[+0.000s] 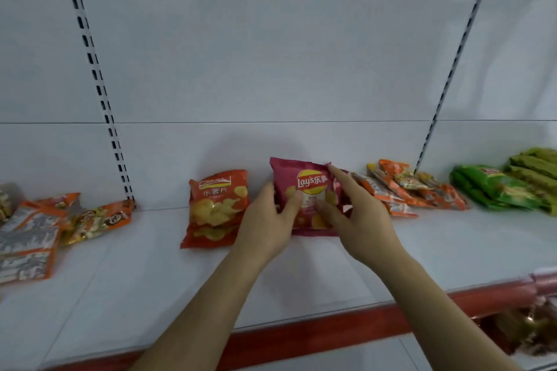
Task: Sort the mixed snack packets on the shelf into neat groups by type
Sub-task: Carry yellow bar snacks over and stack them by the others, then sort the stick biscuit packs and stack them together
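Note:
A maroon Lay's chip packet (307, 184) stands upright near the back of the white shelf (150, 280). My left hand (268, 223) grips its left edge, thumb across the front. My right hand (358, 220) touches its right side, index finger stretched up to the top right corner, thumb on the front. An orange chip packet (215, 208) leans just left of my left hand. Small orange packets (413, 190) lie in a row to the right, and green packets (497, 187) further right.
Orange and silver snack packets (33, 232) lie loosely at the left end. Olive-green packets (536, 166) are stacked at the far right. A red strip (331, 337) edges the shelf front. Slotted uprights (99, 93) run up the white back wall.

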The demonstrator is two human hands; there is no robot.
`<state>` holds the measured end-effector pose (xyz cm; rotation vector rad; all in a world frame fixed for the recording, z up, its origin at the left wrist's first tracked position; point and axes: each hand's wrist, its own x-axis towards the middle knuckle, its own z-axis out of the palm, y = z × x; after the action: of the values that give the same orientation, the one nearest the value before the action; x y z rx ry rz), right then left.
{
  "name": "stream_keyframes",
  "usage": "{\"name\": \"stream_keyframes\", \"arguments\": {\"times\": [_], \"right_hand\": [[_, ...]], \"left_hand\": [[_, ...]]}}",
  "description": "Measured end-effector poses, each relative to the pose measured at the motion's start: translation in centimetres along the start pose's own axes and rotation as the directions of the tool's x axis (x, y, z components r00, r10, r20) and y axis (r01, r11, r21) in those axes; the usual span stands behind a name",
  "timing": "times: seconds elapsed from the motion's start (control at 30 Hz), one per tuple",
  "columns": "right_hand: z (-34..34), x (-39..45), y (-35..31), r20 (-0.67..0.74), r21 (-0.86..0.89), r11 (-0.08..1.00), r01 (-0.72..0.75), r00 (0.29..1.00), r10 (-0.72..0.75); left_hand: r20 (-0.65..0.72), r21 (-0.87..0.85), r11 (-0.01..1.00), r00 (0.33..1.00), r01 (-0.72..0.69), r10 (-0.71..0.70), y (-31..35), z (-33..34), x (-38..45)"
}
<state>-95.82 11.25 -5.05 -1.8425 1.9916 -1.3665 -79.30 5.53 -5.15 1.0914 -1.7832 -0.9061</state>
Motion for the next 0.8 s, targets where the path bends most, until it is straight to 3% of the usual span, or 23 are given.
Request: {"name": "stream_keyframes", "arguments": {"times": [0.13, 0.27, 0.37, 0.47, 0.6, 0.8], "right_hand": [[0.3, -0.5, 3.4, 0.065, -0.1, 0.994, 0.04, 0.997, -0.033], [0.8, -0.9, 5.0, 0.162, -0.201, 0.978, 0.057, 0.987, -0.025], [0.6, -1.1, 5.3, 0.194, -0.222, 0.972, 0.084, 0.98, -0.04], [0.1, -1.1, 4.8, 0.13, -0.228, 0.97, 0.08, 0.99, -0.051], [0.0, -0.8, 2.7, 0.055, -0.277, 0.957, 0.085, 0.996, -0.072], [2.2, -0.9, -0.8, -0.023, -0.297, 0.931, 0.211, 0.973, -0.228]], "left_hand": [[-0.03, 0.346, 0.938, 0.999, -0.015, 0.027, -1.4, 2.5, -0.8], [0.005, 0.517, 0.856, 1.0, 0.02, -0.026, -2.4, 3.8, -1.2], [0.001, 0.522, 0.851, 0.997, 0.062, -0.073, -2.3, 3.9, -1.3], [-0.029, 0.504, 0.861, 0.998, 0.066, -0.06, -1.9, 3.5, -1.6], [-0.084, 0.515, 0.857, 0.996, 0.022, 0.025, -1.0, 2.5, -2.4], [-0.174, 0.552, 0.833, 0.971, -0.04, 0.162, -0.6, -0.3, -4.0]]}}
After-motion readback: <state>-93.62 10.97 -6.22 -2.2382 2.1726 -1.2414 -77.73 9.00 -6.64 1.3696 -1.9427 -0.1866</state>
